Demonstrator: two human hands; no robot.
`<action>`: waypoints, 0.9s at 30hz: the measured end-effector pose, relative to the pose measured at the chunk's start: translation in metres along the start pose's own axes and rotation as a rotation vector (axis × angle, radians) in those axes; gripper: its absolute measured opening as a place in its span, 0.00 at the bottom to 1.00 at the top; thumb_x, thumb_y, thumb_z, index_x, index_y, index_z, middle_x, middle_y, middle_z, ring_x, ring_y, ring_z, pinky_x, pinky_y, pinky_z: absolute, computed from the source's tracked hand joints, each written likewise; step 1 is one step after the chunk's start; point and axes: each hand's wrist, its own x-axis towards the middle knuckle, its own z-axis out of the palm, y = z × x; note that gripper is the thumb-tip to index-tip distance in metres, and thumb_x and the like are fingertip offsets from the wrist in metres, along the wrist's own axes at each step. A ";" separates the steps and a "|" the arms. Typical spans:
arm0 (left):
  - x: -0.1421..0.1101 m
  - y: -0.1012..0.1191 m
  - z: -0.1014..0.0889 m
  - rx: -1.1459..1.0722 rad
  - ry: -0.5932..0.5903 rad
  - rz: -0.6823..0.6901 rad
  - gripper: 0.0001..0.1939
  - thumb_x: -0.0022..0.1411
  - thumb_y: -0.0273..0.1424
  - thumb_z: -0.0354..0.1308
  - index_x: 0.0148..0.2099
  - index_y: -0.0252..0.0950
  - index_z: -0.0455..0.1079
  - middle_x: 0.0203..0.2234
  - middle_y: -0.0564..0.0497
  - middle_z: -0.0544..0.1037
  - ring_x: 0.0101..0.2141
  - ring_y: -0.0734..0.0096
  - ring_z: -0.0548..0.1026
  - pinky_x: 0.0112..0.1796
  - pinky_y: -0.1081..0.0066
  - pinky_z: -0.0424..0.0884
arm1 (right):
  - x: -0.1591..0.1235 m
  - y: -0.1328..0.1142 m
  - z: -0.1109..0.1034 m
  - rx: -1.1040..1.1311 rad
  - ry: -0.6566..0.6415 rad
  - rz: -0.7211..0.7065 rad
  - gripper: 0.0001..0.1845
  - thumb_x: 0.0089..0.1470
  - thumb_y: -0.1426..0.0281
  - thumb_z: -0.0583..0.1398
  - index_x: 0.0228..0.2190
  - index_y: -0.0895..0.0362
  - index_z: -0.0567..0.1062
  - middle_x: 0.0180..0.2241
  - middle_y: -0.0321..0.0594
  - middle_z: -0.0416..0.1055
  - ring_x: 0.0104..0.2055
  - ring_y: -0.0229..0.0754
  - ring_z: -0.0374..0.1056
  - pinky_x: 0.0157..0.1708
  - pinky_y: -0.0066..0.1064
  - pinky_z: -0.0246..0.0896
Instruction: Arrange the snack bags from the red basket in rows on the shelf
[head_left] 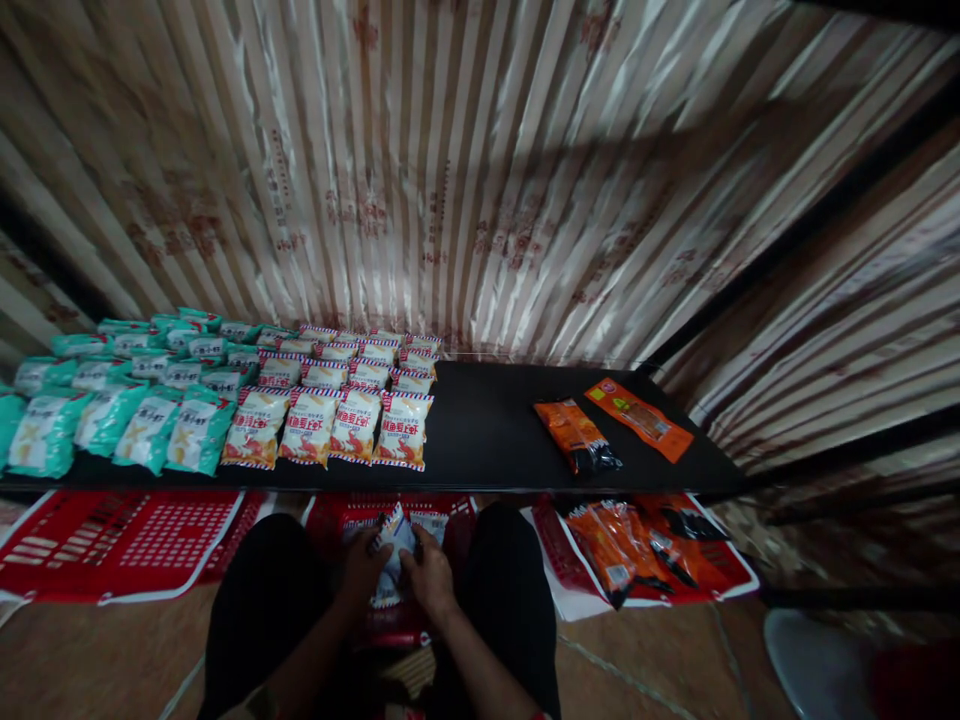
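Between my knees, my left hand (365,566) and my right hand (430,572) both grip one snack bag (391,560), white and blue on the side that shows. The bag is held over a red basket (319,512) with more bags inside. Above it on the black shelf, rows of white snack bags (402,430) with red lettering and striped edges stand upright. To their left are rows of teal-and-white snack bags (199,430). My fingers are wrapped on both sides of the held bag and partly in shadow.
Two orange packets, one orange-and-black (574,435) and one flat orange (639,417), lie on the shelf (487,430) at right. Below it stands a red basket (739,575) of orange packets. Another red basket (112,545) is at left. A striped curtain (480,200) hangs behind.
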 end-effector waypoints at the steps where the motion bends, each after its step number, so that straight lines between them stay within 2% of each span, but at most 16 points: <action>1: 0.000 0.003 -0.002 0.021 0.018 0.028 0.21 0.40 0.38 0.62 0.37 0.34 0.70 0.38 0.44 0.77 0.45 0.53 0.72 0.44 0.63 0.68 | 0.000 -0.003 -0.003 -0.004 0.002 -0.003 0.25 0.47 0.72 0.57 0.49 0.58 0.69 0.51 0.46 0.68 0.54 0.43 0.63 0.54 0.32 0.54; 4: -0.003 0.013 -0.007 0.068 0.025 0.116 0.20 0.41 0.40 0.58 0.37 0.34 0.69 0.35 0.45 0.78 0.40 0.55 0.74 0.41 0.65 0.69 | -0.002 -0.013 -0.013 -0.012 0.005 -0.035 0.25 0.47 0.71 0.58 0.49 0.58 0.68 0.51 0.46 0.68 0.53 0.44 0.64 0.53 0.32 0.55; 9: -0.010 0.034 -0.014 0.097 -0.070 0.183 0.23 0.46 0.43 0.55 0.40 0.32 0.69 0.29 0.47 0.78 0.33 0.59 0.75 0.35 0.67 0.70 | -0.005 -0.029 -0.030 -0.060 0.015 -0.099 0.27 0.47 0.67 0.58 0.50 0.60 0.68 0.50 0.47 0.68 0.53 0.48 0.62 0.54 0.34 0.54; 15: -0.011 0.046 -0.023 0.100 -0.170 0.236 0.20 0.47 0.43 0.55 0.38 0.33 0.70 0.29 0.49 0.78 0.32 0.62 0.74 0.33 0.70 0.68 | -0.010 -0.035 -0.045 -0.050 0.010 -0.185 0.30 0.45 0.66 0.60 0.51 0.58 0.68 0.49 0.45 0.69 0.53 0.50 0.61 0.54 0.36 0.53; 22: -0.016 0.071 -0.033 0.061 -0.358 0.224 0.20 0.46 0.45 0.59 0.35 0.33 0.72 0.27 0.50 0.77 0.31 0.64 0.72 0.32 0.72 0.66 | -0.017 -0.031 -0.057 0.177 -0.101 -0.255 0.32 0.45 0.63 0.60 0.53 0.58 0.65 0.51 0.47 0.67 0.53 0.49 0.62 0.53 0.39 0.55; 27: -0.027 0.092 -0.036 0.053 -0.396 0.169 0.23 0.45 0.48 0.60 0.34 0.33 0.72 0.27 0.50 0.76 0.31 0.64 0.72 0.32 0.72 0.65 | -0.025 -0.037 -0.066 0.424 -0.248 -0.326 0.27 0.50 0.59 0.57 0.51 0.55 0.66 0.47 0.41 0.71 0.48 0.45 0.68 0.48 0.36 0.61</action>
